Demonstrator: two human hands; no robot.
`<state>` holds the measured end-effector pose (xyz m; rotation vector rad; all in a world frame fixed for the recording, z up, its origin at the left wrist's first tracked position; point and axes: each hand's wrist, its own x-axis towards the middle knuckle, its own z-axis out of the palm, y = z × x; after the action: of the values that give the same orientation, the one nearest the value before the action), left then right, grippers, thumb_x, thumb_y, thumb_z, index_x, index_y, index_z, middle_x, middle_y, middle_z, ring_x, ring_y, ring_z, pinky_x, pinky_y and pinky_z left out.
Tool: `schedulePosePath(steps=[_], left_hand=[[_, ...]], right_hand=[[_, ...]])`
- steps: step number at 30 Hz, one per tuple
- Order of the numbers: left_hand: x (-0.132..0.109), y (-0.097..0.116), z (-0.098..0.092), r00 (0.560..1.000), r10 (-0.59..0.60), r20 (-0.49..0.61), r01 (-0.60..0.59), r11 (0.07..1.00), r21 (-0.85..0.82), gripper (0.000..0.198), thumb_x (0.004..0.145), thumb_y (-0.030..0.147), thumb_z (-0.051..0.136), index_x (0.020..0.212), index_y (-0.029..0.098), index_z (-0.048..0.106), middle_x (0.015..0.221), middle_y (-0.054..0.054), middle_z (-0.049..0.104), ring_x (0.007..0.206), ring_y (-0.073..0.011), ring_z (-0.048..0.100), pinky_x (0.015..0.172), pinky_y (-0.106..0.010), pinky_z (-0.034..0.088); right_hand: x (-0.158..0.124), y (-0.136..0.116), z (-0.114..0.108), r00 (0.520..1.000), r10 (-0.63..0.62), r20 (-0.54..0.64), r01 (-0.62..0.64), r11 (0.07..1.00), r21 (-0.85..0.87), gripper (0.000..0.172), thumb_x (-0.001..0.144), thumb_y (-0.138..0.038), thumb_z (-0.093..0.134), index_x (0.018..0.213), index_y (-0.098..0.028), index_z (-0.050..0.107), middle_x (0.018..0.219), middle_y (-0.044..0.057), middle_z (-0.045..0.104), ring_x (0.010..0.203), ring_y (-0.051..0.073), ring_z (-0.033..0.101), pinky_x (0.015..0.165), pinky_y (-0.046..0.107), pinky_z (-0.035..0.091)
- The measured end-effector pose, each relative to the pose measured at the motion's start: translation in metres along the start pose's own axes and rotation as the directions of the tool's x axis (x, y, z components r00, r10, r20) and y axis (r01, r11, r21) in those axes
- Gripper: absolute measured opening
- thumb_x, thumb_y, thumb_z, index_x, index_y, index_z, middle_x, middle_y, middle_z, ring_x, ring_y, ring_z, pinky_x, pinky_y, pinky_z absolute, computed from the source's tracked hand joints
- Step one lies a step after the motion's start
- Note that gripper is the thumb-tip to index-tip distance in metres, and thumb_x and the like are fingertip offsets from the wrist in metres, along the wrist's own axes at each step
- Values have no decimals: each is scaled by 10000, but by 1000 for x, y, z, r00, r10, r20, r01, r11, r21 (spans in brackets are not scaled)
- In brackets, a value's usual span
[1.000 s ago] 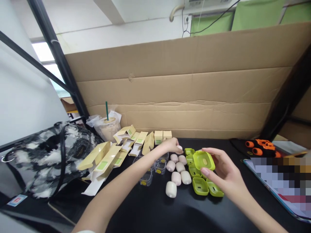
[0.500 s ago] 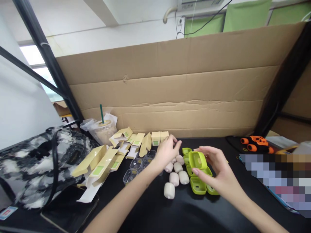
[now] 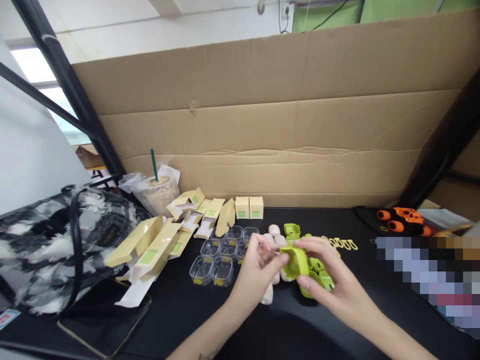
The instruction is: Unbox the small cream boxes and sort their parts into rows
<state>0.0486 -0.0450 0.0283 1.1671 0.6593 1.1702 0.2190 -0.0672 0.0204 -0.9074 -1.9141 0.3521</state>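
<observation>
My right hand (image 3: 330, 272) grips a small lime-green rubbery case (image 3: 296, 261) between thumb and fingers, tilted above the table. My left hand (image 3: 257, 267) meets it from the other side, its thumb on the case's edge and its fingers curled. Whether anything else sits inside those fingers is hidden. Below and behind the hands lie several off-white rounded blocks (image 3: 274, 230), partly covered by my left hand. More lime-green cases (image 3: 291, 229) stand in a group under and behind my right hand.
Several clear plastic boxes (image 3: 221, 270) stand left of my hands, with opened cardboard boxes (image 3: 159, 250) beyond. Two small closed boxes (image 3: 249, 207) stand at the back. Pale yellow rings (image 3: 347, 244) and an orange-black object (image 3: 407, 217) lie right. A cardboard panel (image 3: 255, 130) rises behind.
My left hand has come back from the rear of the blocks to the green case. My right hand has tilted the case and moved it slightly left. The view has shifted slightly.
</observation>
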Motion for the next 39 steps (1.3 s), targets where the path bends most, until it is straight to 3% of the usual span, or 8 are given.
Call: schedulePosePath(steps=[4,10,17,21,25,29,33,39], left_hand=[[-2,0,-1,1000,4,-2,-3,992,126,254,731,319,689,751,186,475,848,-13,629,810,-131,596,718,-230,453],[-5,-12,1,999,-15,45,0,951,309,164,756,312,659,764,172,575,866,-48,646,821,-179,629,769,-296,488],[-7,-12,-2,994,111,-3,-96,873,479,99,820,258,567,875,181,594,924,-67,638,850,-187,626,714,-270,501],[-8,-11,0,981,193,-8,-187,956,228,180,811,270,605,940,224,488,1010,-39,619,850,-152,631,709,-250,506],[-6,-5,5,999,2,-39,-5,997,-83,529,675,230,754,1100,217,439,925,-26,640,724,-117,626,659,-232,500],[-5,0,7,992,-124,-35,120,989,-91,691,595,193,802,1214,153,496,848,-27,637,718,-117,604,662,-231,490],[-5,-4,6,993,-113,-43,111,992,-54,635,601,206,797,1187,162,556,868,-32,630,737,-124,603,717,-263,499],[-6,-10,5,1000,-22,-5,21,999,-38,490,607,227,793,1065,225,619,1226,-69,503,814,-143,629,795,-317,510]], right_hand=[[0,7,3,990,143,-16,-140,981,137,206,870,-258,559,1071,-295,530,992,26,556,882,159,596,748,259,523],[-1,8,5,987,133,-88,-115,976,186,136,856,-260,586,987,-285,562,943,18,575,874,158,602,741,249,528],[-1,1,3,980,-43,-196,20,993,-117,225,789,-228,645,1001,-266,579,1048,55,568,1006,208,577,867,336,505],[-1,3,7,977,4,-215,-3,1000,4,189,832,-184,578,996,-258,519,967,43,612,899,179,640,759,281,562],[-2,7,6,981,44,-189,-40,999,26,115,871,-183,528,959,-257,515,1004,59,627,906,183,653,740,277,571],[-2,9,3,990,-45,-134,23,987,-161,155,882,-179,512,986,-252,601,1135,91,587,1050,237,593,855,368,525],[1,8,2,989,-55,-141,31,986,-163,133,849,-191,583,948,-260,637,1094,70,605,995,227,612,843,352,528],[3,1,3,984,-41,-176,27,996,-84,119,827,-208,605,921,-265,649,1054,52,648,965,221,634,829,342,540]])
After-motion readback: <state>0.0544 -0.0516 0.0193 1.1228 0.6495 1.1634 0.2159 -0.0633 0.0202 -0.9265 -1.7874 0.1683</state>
